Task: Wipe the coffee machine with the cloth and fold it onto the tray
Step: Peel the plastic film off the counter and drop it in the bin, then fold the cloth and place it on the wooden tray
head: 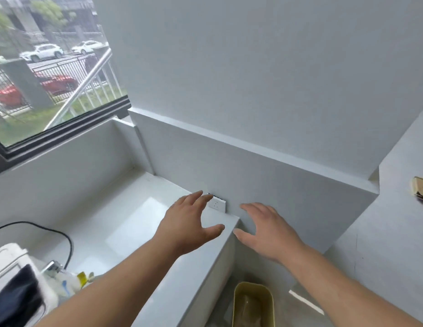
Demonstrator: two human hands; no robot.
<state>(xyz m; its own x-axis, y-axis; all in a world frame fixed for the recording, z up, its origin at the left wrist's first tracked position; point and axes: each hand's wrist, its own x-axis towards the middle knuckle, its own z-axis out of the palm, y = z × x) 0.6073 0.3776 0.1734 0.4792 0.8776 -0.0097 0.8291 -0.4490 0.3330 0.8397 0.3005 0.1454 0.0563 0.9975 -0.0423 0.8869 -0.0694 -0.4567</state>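
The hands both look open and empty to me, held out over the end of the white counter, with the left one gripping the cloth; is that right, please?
Not quite. The head view shows the left hand holding nothing; no cloth is in view. The rest stands: the left hand and right hand are open and empty, held out over the end of the white counter.

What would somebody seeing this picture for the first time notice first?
Two bare hands reach forward in the middle, the left hand and the right hand, both open with spread fingers and holding nothing, above the end of a white counter. Upper left, a window shows parked cars. The white coffee machine sits at the bottom left corner, and a yellow bin stands on the floor below.
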